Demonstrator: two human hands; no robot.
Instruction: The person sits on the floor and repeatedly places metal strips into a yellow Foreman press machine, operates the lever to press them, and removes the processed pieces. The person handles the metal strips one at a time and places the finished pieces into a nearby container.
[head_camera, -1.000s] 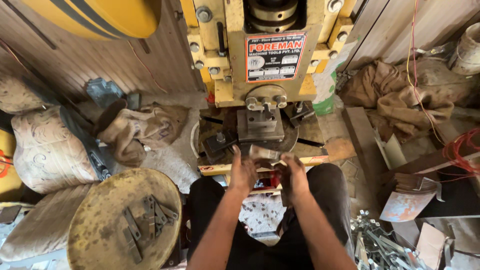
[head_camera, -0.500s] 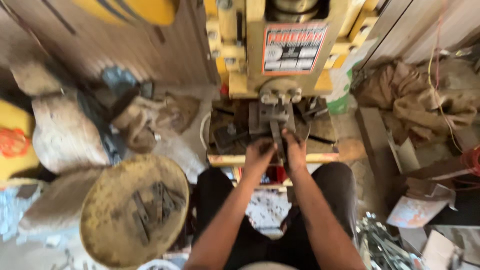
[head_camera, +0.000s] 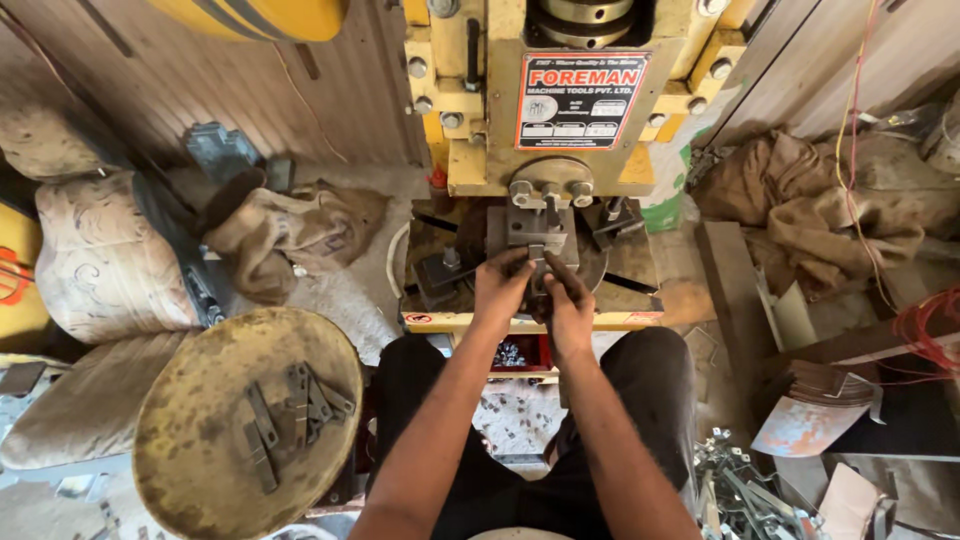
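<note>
At upper centre we face the yellow press (head_camera: 560, 100); below it sits the die block (head_camera: 525, 228). Our left hand (head_camera: 500, 290) and right hand (head_camera: 568, 305) meet just beneath, pinching a small metal piece (head_camera: 537, 252), its axis unclear.

We find little room at the die block (head_camera: 528, 232): the yellow press (head_camera: 530, 95) hangs close above it, and clamp blocks (head_camera: 445, 270) and bolts crowd both sides. Our left hand (head_camera: 500, 285) and right hand (head_camera: 568, 305) come in from the front, over the bed's yellow front edge (head_camera: 440, 321), the only open way. The round drum lid (head_camera: 245, 420) with metal strips and the sacks (head_camera: 110, 260) close the left; scrap metal (head_camera: 800, 425) and sacking (head_camera: 800, 200) close the right.
</note>
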